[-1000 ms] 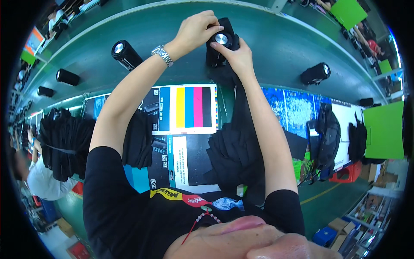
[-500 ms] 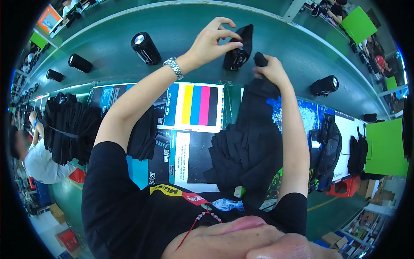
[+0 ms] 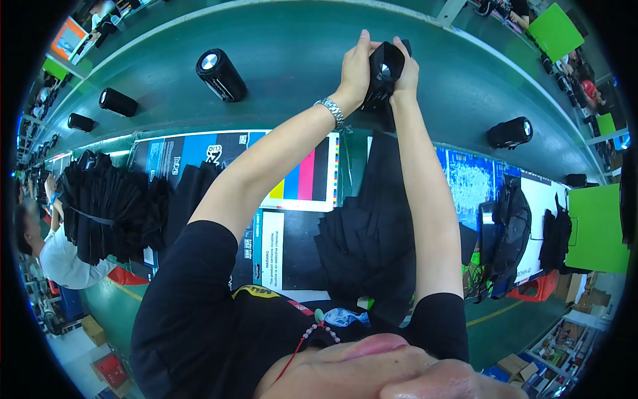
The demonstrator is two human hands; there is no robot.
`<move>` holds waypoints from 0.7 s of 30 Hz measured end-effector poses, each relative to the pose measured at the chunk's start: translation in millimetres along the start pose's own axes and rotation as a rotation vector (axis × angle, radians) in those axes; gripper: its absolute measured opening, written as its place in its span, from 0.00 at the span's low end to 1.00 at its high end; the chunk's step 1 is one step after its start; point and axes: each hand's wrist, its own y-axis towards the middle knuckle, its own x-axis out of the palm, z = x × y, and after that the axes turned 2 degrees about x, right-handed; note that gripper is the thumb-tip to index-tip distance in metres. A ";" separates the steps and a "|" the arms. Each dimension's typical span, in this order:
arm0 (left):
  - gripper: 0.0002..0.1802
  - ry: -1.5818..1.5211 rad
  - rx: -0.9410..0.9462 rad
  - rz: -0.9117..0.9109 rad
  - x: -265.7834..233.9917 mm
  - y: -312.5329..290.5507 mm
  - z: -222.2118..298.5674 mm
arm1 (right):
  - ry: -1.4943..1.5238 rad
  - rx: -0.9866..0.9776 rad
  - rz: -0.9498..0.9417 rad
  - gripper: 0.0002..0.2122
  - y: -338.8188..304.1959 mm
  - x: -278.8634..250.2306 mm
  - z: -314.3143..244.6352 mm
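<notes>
A black cylindrical speaker [image 3: 384, 70] with a shiny silver disc on its end is held between my two hands over the green surface. My left hand [image 3: 356, 72] presses on its left side, fingers stretched upward. Around its right side closes my right hand [image 3: 407, 72]. Dark cloth seems to surround the speaker's upper part, but black on black hides where the cloth ends. Below my hands, a fanned pile of black cloth pouches [image 3: 362, 239] lies on the printed sheets, and one long strip of cloth reaches up from it.
Similar cylindrical speakers stand on the green surface [image 3: 286, 73]: one [image 3: 221, 75] to the left, smaller ones [image 3: 118, 102] farther left, another [image 3: 510, 133] to the right. A tied bundle of black cloth [image 3: 106, 209] lies left. A green panel [image 3: 598, 226] stands right; a co-worker [image 3: 63, 249] sits left.
My right hand has moved up from the cloth pile to the speaker. My left hand has gone from pinching the black cloth at the top to gripping the left side. The speaker's silver end now shows.
</notes>
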 end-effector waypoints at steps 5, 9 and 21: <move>0.36 0.088 0.040 0.032 -3.1 0.0 -32.9 | 0.094 0.042 -0.096 0.12 -1.1 -12.8 8.0; 0.35 -0.037 0.025 0.145 4.6 -3.5 -71.4 | -0.094 0.026 -0.031 0.07 19.2 -49.5 42.8; 0.26 0.417 -0.124 0.153 -50.4 -39.5 -13.1 | -0.575 -0.365 0.352 0.16 3.4 -80.2 -4.3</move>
